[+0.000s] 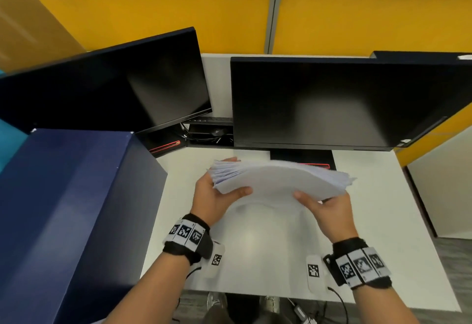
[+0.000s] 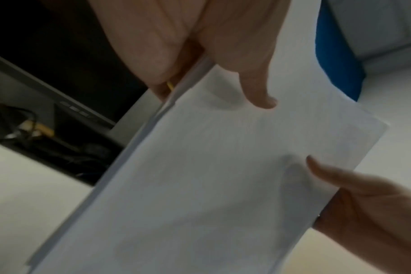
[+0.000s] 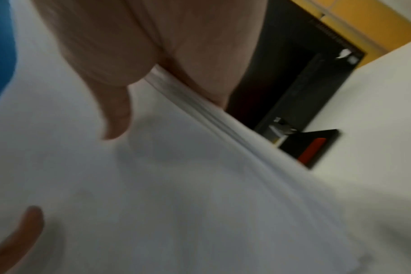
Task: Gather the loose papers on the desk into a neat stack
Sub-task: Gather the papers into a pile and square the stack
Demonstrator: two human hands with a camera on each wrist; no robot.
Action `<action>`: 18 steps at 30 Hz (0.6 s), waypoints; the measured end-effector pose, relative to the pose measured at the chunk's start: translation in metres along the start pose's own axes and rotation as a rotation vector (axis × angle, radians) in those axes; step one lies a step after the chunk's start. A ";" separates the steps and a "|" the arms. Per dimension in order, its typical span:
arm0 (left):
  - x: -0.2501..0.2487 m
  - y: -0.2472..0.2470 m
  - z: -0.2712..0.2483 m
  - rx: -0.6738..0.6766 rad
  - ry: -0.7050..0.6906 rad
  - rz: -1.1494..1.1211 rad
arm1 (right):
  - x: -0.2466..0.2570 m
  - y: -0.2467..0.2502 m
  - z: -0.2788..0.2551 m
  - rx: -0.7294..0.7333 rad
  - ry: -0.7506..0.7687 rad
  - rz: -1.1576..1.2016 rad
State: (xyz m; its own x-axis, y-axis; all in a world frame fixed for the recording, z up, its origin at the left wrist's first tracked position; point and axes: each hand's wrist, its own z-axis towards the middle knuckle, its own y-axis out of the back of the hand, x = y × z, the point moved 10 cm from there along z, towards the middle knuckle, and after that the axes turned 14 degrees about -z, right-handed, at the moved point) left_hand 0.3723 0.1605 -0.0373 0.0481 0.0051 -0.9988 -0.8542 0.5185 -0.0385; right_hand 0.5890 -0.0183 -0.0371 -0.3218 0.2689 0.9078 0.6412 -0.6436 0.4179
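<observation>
Our left hand [image 1: 213, 196] clamps the left end of the paper stack [image 1: 278, 179], thumb on top, above the white desk [image 1: 370, 208]; our right hand [image 1: 324, 211] clamps the right end. The head view alone shows uneven, fanned edges. Our fingers beneath the stack are hidden; both wrist views are blurred.
</observation>
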 end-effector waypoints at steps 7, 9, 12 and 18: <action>-0.011 -0.008 0.009 -0.057 0.005 0.055 | 0.012 0.008 0.011 -0.086 -0.031 0.055; -0.015 -0.004 0.006 -0.072 -0.029 0.059 | 0.020 0.015 0.009 -0.106 0.007 0.048; 0.005 -0.003 -0.003 -0.080 0.051 0.052 | 0.006 0.000 0.007 -0.006 -0.057 -0.022; -0.035 -0.009 -0.004 -0.177 -0.052 -0.163 | 0.021 0.007 0.002 -0.137 -0.081 0.098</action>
State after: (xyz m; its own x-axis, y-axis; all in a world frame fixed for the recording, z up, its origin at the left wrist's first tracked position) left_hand 0.3765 0.1521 -0.0025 0.2156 -0.0199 -0.9763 -0.9101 0.3581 -0.2083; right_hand 0.5884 -0.0162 -0.0151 -0.2016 0.2537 0.9461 0.5642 -0.7594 0.3239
